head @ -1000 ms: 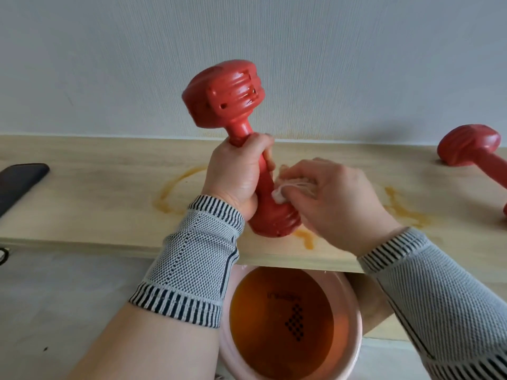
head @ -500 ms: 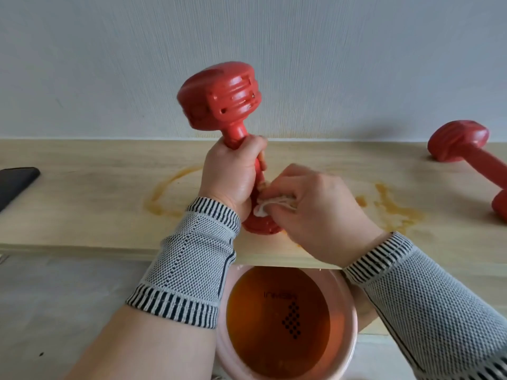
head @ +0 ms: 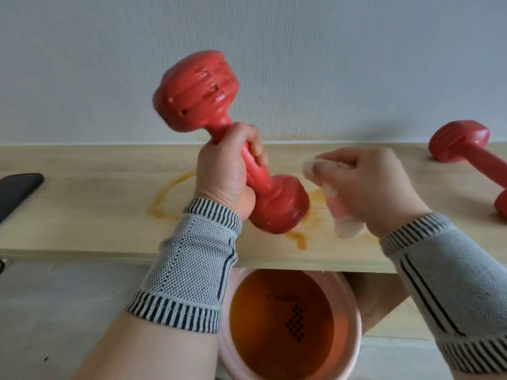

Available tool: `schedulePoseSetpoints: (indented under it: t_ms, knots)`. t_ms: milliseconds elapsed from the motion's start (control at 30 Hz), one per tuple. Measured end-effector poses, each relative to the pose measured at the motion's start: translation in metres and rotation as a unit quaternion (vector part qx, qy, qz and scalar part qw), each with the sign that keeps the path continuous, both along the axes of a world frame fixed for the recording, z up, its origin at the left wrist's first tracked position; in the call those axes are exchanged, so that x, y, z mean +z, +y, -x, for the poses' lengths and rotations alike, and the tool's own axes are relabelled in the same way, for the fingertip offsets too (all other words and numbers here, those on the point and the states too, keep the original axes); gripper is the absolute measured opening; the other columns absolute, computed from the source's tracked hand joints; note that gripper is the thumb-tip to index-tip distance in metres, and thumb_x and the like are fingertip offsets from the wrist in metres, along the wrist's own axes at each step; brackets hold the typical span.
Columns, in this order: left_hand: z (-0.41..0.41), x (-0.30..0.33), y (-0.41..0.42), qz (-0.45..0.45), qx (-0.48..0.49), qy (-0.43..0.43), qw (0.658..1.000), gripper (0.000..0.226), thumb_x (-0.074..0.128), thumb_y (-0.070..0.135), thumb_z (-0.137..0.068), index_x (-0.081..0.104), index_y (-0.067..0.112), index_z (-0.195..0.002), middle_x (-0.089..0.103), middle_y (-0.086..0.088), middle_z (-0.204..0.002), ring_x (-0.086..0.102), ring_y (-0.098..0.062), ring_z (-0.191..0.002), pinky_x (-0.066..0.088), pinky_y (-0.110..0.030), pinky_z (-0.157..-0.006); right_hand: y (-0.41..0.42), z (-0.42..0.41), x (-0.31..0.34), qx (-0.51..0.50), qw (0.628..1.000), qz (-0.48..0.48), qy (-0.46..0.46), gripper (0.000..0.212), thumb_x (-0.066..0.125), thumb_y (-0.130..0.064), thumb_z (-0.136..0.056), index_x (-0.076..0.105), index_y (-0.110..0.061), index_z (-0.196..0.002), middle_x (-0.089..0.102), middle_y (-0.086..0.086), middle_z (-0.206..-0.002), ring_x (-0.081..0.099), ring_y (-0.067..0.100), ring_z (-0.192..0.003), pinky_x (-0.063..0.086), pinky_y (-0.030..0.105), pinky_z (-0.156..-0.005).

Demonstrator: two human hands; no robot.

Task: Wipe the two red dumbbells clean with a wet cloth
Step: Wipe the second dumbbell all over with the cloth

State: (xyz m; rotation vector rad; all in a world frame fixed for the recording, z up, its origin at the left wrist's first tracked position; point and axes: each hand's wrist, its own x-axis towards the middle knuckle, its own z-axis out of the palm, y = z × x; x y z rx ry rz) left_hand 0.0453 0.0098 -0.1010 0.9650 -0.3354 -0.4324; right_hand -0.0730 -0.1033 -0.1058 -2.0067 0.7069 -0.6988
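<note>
My left hand (head: 227,174) grips the handle of a red dumbbell (head: 197,91) and holds it tilted above the wooden board (head: 82,201), its lower head (head: 279,207) close over the wood. My right hand (head: 370,187) holds a crumpled white wet cloth (head: 340,212), just right of that lower head and apart from it. The second red dumbbell (head: 461,146) lies on the board at the far right, partly cut off by the frame edge.
Orange-brown liquid stains (head: 162,198) mark the board around the held dumbbell. A pink basin (head: 356,325) of orange water sits below the board's front edge. A dark flat object (head: 16,187) lies at the left end. The wall rises directly behind.
My right hand with the cloth has come off the dumbbell's lower head and moved right. My left hand has tilted the dumbbell, its top leaning left.
</note>
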Motion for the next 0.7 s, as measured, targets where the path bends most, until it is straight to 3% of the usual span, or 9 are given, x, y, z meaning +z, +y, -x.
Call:
schedulePoseSetpoints:
  t_ms: [67, 233, 367, 433, 500, 567, 700]
  knots:
    - [-0.002, 0.005, 0.003, 0.035, 0.015, 0.023, 0.999, 0.035, 0.059, 0.011, -0.082, 0.048, 0.02, -0.05, 0.042, 0.002, -0.049, 0.039, -0.013, -0.043, 0.033, -0.027, -0.053, -0.007, 0.007, -0.003, -0.028, 0.993, -0.11, -0.04, 0.008, 0.073, -0.027, -0.084, 0.077, -0.022, -0.08, 0.075, -0.008, -0.071, 0.066, 0.0, -0.061, 0.047, 0.016, -0.047]
    - [-0.005, 0.013, 0.011, 0.115, 0.017, 0.055, 0.992, 0.033, 0.051, 0.017, -0.089, 0.041, 0.019, -0.058, 0.038, 0.005, -0.05, 0.036, -0.011, -0.044, 0.034, -0.027, -0.055, 0.0, 0.002, -0.013, -0.011, 0.941, -0.338, -0.011, 0.012, 0.068, -0.015, -0.087, 0.075, -0.005, -0.088, 0.074, 0.009, -0.079, 0.066, 0.015, -0.064, 0.052, 0.028, -0.053]
    - [-0.001, 0.015, 0.011, 0.12, 0.008, 0.063, 0.991, 0.024, 0.048, 0.019, -0.087, 0.042, 0.018, -0.064, 0.043, 0.003, -0.054, 0.041, -0.013, -0.048, 0.037, -0.027, -0.057, 0.007, -0.006, -0.013, 0.061, 0.874, -0.481, -0.024, 0.035, 0.069, -0.023, -0.088, 0.069, 0.005, -0.109, 0.069, 0.017, -0.089, 0.066, 0.026, -0.076, 0.053, 0.043, -0.076]
    - [-0.001, 0.017, 0.012, 0.055, 0.045, 0.041, 0.997, 0.02, 0.058, 0.025, -0.087, 0.048, 0.018, -0.071, 0.049, 0.002, -0.061, 0.049, -0.013, -0.053, 0.043, -0.028, -0.06, 0.01, -0.009, -0.012, 0.072, 0.864, -0.496, -0.055, 0.037, 0.069, -0.023, -0.087, 0.068, 0.006, -0.111, 0.069, 0.016, -0.09, 0.066, 0.024, -0.077, 0.052, 0.04, -0.073]
    - [0.0, 0.018, 0.01, -0.059, 0.096, 0.004, 0.994, 0.024, 0.063, 0.039, -0.091, 0.055, 0.02, -0.078, 0.051, 0.005, -0.068, 0.056, -0.011, -0.063, 0.051, -0.036, -0.074, 0.011, -0.01, -0.014, 0.054, 0.863, -0.493, -0.094, 0.03, 0.066, -0.018, -0.088, 0.069, 0.005, -0.107, 0.068, 0.015, -0.087, 0.067, 0.022, -0.07, 0.052, 0.034, -0.065]
    - [0.004, 0.02, 0.008, -0.108, 0.128, -0.007, 0.986, 0.028, 0.063, 0.046, -0.089, 0.057, 0.02, -0.082, 0.055, 0.006, -0.075, 0.06, -0.012, -0.073, 0.054, -0.042, -0.085, 0.013, -0.011, -0.015, 0.03, 0.866, -0.485, -0.119, 0.023, 0.065, -0.014, -0.088, 0.07, 0.004, -0.1, 0.068, 0.013, -0.082, 0.066, 0.021, -0.066, 0.052, 0.034, -0.062]
    - [0.002, 0.019, 0.005, -0.014, 0.147, 0.117, 0.982, 0.024, 0.074, 0.033, -0.084, 0.061, 0.014, -0.078, 0.06, 0.007, -0.06, 0.062, -0.005, -0.053, 0.055, -0.024, -0.063, 0.019, -0.012, -0.022, 0.03, 0.893, -0.426, -0.142, 0.018, 0.066, -0.015, -0.09, 0.072, 0.001, -0.093, 0.066, 0.007, -0.073, 0.061, 0.015, -0.061, 0.05, 0.029, -0.053]
